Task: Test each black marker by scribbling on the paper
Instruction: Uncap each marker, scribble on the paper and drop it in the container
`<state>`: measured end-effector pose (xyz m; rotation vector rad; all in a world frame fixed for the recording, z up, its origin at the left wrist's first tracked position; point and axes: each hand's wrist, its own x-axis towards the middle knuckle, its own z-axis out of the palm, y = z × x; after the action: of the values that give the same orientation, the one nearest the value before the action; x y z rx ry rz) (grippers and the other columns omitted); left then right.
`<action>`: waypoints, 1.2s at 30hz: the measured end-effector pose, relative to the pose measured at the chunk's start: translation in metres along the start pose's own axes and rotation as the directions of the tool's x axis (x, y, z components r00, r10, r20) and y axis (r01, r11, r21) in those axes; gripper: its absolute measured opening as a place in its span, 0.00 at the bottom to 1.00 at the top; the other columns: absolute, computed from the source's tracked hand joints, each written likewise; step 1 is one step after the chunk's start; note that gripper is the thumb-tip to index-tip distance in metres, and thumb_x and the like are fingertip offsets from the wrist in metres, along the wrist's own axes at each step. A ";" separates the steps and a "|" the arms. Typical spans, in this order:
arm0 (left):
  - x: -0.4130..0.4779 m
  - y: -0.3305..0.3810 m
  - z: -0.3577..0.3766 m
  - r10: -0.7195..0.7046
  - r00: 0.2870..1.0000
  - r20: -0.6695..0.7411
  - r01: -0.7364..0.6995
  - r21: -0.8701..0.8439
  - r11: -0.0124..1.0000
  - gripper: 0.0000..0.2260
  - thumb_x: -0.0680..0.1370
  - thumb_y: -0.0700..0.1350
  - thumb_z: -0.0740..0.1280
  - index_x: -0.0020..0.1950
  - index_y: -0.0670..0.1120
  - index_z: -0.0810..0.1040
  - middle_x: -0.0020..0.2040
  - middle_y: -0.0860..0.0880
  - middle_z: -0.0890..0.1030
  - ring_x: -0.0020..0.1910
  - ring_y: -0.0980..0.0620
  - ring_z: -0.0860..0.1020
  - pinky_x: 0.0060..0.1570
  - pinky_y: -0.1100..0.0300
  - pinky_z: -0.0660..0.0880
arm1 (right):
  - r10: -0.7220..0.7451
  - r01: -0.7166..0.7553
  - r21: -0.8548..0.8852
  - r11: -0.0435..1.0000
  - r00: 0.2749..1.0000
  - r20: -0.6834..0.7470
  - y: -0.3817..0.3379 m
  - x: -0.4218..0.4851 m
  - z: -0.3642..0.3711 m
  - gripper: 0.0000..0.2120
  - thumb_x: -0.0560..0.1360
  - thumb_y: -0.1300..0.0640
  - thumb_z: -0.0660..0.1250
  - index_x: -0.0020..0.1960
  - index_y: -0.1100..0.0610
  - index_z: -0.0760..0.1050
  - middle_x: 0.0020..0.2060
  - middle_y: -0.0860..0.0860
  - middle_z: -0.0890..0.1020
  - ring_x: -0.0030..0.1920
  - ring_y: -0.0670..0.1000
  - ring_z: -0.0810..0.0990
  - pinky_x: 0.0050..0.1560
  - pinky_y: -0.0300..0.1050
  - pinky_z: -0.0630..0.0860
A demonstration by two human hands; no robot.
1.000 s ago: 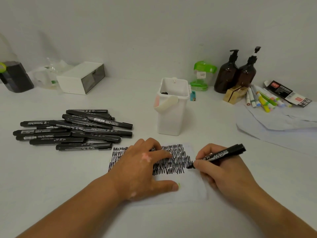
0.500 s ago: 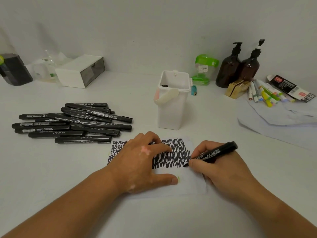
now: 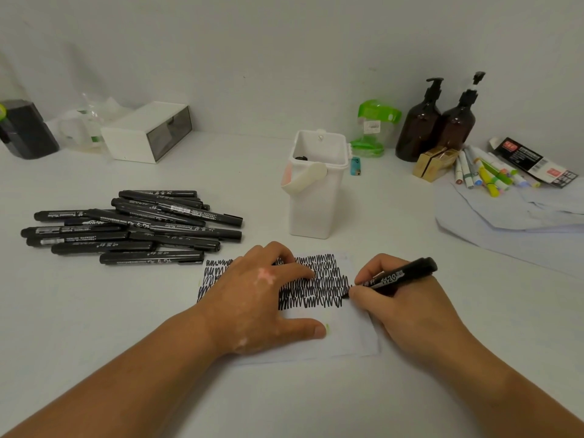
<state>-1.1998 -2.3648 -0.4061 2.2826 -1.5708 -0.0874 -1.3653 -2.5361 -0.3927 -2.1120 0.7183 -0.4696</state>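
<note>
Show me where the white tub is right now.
In the head view the white tub stands upright mid-table, just behind the paper, with the pile of black markers to its left.

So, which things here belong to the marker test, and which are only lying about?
In use: marker in right hand, paper under left hand, marker pile.
Lying about: brown bottles, coloured pens, white box, green jar.

Ahead of you: white bin stood open, blue lighter just beside it. Your right: two brown pump bottles side by side, coloured highlighters heaped near. Far left: white drawer box.
</note>
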 end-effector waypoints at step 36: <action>0.003 0.008 -0.018 -0.320 0.947 -0.010 0.180 -0.811 0.557 0.18 0.75 0.35 0.73 0.53 0.58 0.76 0.51 0.56 0.85 0.40 0.54 0.83 0.38 0.60 0.79 | -0.014 -0.007 0.665 0.746 1.000 0.025 0.000 0.006 -0.017 0.13 0.62 0.58 0.80 0.45 0.58 0.82 0.28 0.55 0.74 0.28 0.51 0.70 0.26 0.40 0.69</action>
<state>-1.2005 -2.3655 -0.3859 1.6729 -0.8147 -0.5648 -1.3704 -2.5505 -0.3826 -1.4311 0.4318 -0.5933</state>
